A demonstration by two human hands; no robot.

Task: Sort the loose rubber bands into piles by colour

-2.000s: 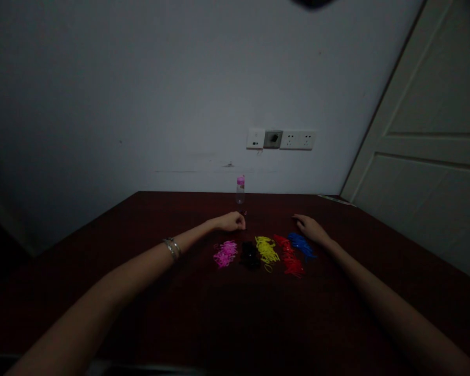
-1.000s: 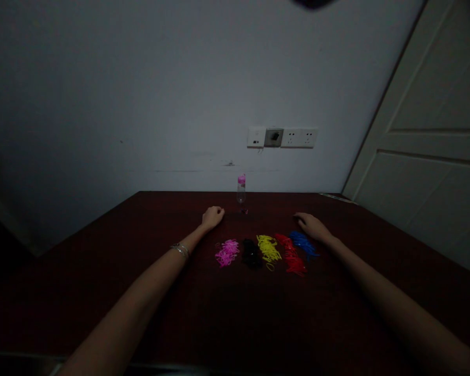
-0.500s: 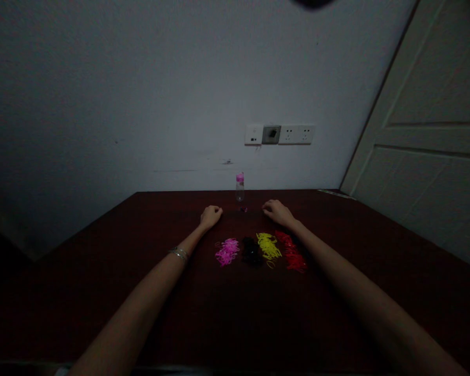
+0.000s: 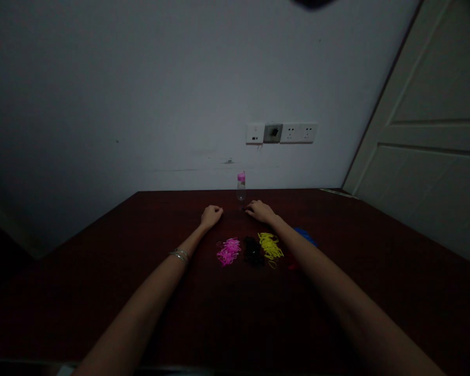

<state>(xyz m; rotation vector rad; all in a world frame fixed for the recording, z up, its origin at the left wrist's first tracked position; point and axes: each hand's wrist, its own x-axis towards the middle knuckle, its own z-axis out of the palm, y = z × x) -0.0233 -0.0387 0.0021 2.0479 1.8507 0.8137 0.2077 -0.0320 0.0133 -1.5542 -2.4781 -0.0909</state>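
Observation:
My left hand (image 4: 212, 215) rests on the table with its fingers curled in, and nothing shows in it. My right hand (image 4: 259, 211) reaches in just before a small clear bottle (image 4: 241, 193) with a pink cap, its fingers slightly apart. By its fingertips lies a small dark bit (image 4: 242, 209), too dim to name. Nearer me are loose piles of small bands: pink (image 4: 228, 251), black (image 4: 253, 251) and yellow (image 4: 270, 247). My right forearm covers most of a red pile (image 4: 293, 266); a blue pile (image 4: 306, 236) shows beyond it.
The dark red-brown table (image 4: 203, 318) reaches back to a grey wall (image 4: 160, 94). Sockets and switches (image 4: 282, 133) sit on the wall above the bottle. At the right stands a panelled door (image 4: 423, 156). A flat strip (image 4: 339, 193) lies at the table's back right.
My right hand has moved left to the spot before the bottle. Its forearm now covers most of the red pile and uncovers a blue one. My left hand stays in place.

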